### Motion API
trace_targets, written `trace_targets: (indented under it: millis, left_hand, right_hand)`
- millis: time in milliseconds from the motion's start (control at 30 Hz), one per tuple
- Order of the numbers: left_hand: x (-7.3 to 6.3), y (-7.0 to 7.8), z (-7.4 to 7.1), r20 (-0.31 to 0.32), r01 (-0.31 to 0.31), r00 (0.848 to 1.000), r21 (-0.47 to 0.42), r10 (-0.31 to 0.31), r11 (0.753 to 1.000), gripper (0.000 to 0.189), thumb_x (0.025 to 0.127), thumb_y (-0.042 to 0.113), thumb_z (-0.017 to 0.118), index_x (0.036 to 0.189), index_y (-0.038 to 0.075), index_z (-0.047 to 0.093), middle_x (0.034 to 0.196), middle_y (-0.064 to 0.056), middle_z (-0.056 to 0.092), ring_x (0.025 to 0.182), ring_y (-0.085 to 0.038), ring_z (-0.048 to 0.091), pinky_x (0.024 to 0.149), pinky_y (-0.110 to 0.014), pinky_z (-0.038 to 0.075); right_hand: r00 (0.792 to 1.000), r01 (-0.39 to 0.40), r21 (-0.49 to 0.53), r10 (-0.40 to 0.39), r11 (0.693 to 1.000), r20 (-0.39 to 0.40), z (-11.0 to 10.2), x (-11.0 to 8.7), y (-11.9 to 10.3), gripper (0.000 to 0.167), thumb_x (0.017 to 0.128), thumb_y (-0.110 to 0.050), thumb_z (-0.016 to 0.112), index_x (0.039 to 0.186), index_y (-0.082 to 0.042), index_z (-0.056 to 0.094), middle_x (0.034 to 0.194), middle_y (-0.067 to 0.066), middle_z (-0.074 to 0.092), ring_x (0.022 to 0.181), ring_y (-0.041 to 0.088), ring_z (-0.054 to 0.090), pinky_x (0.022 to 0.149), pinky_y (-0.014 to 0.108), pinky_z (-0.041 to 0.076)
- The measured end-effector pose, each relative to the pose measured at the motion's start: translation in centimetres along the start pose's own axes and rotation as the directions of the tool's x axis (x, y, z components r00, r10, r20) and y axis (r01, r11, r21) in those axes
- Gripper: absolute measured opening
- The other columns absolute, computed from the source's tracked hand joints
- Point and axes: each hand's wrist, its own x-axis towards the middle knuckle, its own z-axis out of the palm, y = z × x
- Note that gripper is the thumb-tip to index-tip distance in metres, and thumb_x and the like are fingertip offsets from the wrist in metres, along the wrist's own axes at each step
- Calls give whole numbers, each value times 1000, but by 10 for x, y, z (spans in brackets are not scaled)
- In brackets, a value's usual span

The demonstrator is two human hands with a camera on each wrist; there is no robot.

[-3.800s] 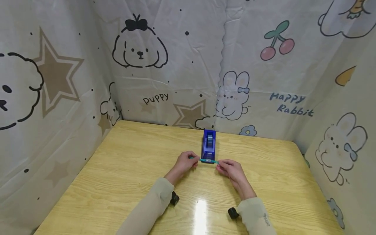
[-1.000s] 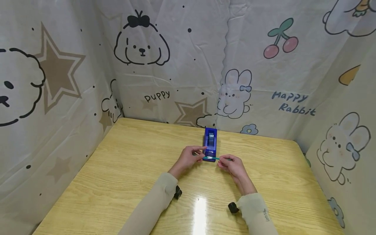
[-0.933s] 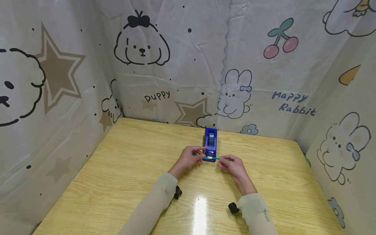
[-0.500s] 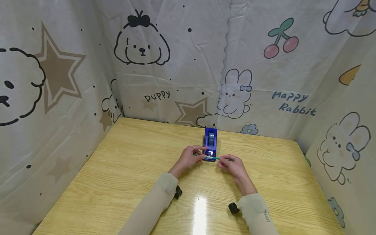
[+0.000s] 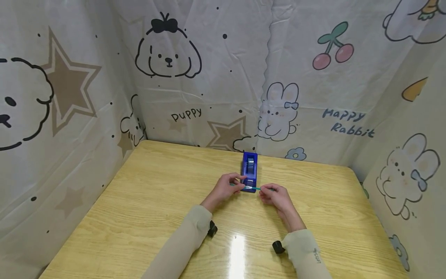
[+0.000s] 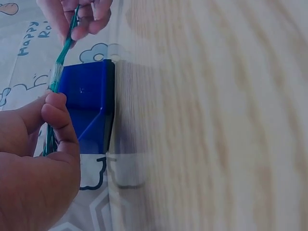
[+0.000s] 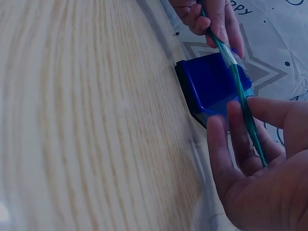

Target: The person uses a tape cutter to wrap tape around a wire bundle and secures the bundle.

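A thin green cord (image 7: 248, 118), made of several strands, stretches between both hands in front of a blue tape dispenser (image 5: 253, 175). Clear tape (image 6: 57, 72) wraps the cord's middle. My left hand (image 5: 223, 188) pinches the cord just left of the tape, its index finger reaching over the dispenser's front in the head view. My right hand (image 5: 278, 198) pinches the cord to the right of the dispenser between thumb and index finger; its other fingers are loosely bent in the right wrist view. A tape roll (image 5: 250, 165) sits in the dispenser.
The dispenser stands near the far edge of a wood-grain table (image 5: 167, 174). A pale printed cloth (image 5: 209, 93) with cartoon animals hangs behind and along both sides. Small black wrist cameras (image 5: 278, 247) are worn at the sleeves.
Since the earliest frame my left hand has shifted right along the cord, nearer its taped middle. Over the last second its index finger has lowered slightly; the right hand has barely moved.
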Motion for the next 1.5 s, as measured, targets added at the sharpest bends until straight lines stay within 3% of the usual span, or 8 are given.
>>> trace_targets:
  millis: [200, 333, 467, 633, 833, 1133, 1300, 1500]
  left_hand:
    - [-1, 3, 0, -2, 18, 1000, -16, -18, 1000, 29, 96, 8, 74, 124, 12, 75, 109, -8, 74, 81, -13, 66, 76, -38, 62]
    - [-1, 3, 0, 2, 30, 1000, -29, -30, 999, 29, 96, 7, 73, 125, 12, 74, 109, -8, 72, 81, -12, 65, 79, -39, 62]
    - [-1, 2, 0, 2, 42, 999, -45, -42, 998, 29, 97, 7, 72, 125, 13, 74, 110, -8, 72, 81, -12, 65, 80, -39, 62]
    - [1, -1, 1, 2, 50, 999, -69, -50, 996, 28, 96, 7, 73, 123, 12, 75, 105, -7, 72, 79, -11, 64, 79, -38, 62]
    - [0, 0, 0, 3, 57, 998, -76, -57, 995, 28, 97, 7, 73, 124, 12, 75, 100, -7, 70, 80, -12, 63, 80, -39, 62]
    - [-1, 1, 1, 1, 42, 999, -68, -42, 997, 27, 96, 5, 72, 123, 10, 75, 104, -12, 72, 80, -11, 62, 80, -39, 62]
    - [-1, 0, 1, -3, 37, 999, -54, -38, 998, 26, 97, 6, 72, 122, 10, 75, 106, -12, 73, 82, -11, 64, 79, -38, 62]
    - [-2, 0, 0, -8, 56, 998, -74, -56, 996, 28, 97, 6, 71, 125, 11, 75, 100, -12, 71, 80, -12, 63, 81, -39, 63]
  right_hand:
    - [997, 62, -131, -67, 990, -34, 1, 1, -1, 29, 101, -19, 69, 121, 1, 71, 112, 9, 69, 98, 19, 65, 84, 28, 59]
    - [983, 151, -285, -175, 947, -60, 2, -1, -2, 28, 101, -23, 70, 119, -2, 74, 122, 13, 70, 113, 26, 62, 97, 39, 53]
    - [937, 287, -394, -341, 873, -73, 5, -5, -6, 23, 99, -20, 71, 116, -4, 75, 122, 15, 73, 125, 33, 61, 108, 52, 48]
    - [872, 432, -404, -488, 806, -41, 11, -9, -12, 19, 99, -18, 73, 115, -9, 76, 114, 11, 75, 112, 28, 67, 90, 37, 59]
    - [874, 449, -396, -487, 801, 7, 17, -5, -14, 22, 101, -27, 69, 113, -9, 74, 111, 11, 74, 107, 25, 68, 89, 43, 60]
    - [899, 421, -389, -434, 820, 58, 18, 8, -6, 23, 103, -21, 67, 117, -6, 61, 99, 14, 76, 91, 30, 73, 82, 31, 57]
    - [912, 409, -452, -377, 793, 165, 14, 7, -4, 24, 107, -26, 61, 126, -13, 52, 96, 10, 79, 91, 25, 77, 100, 50, 51]
    - [887, 455, -521, -421, 722, 191, 15, 6, -4, 19, 109, -21, 54, 128, -18, 54, 91, 8, 76, 74, 19, 66, 77, 40, 50]
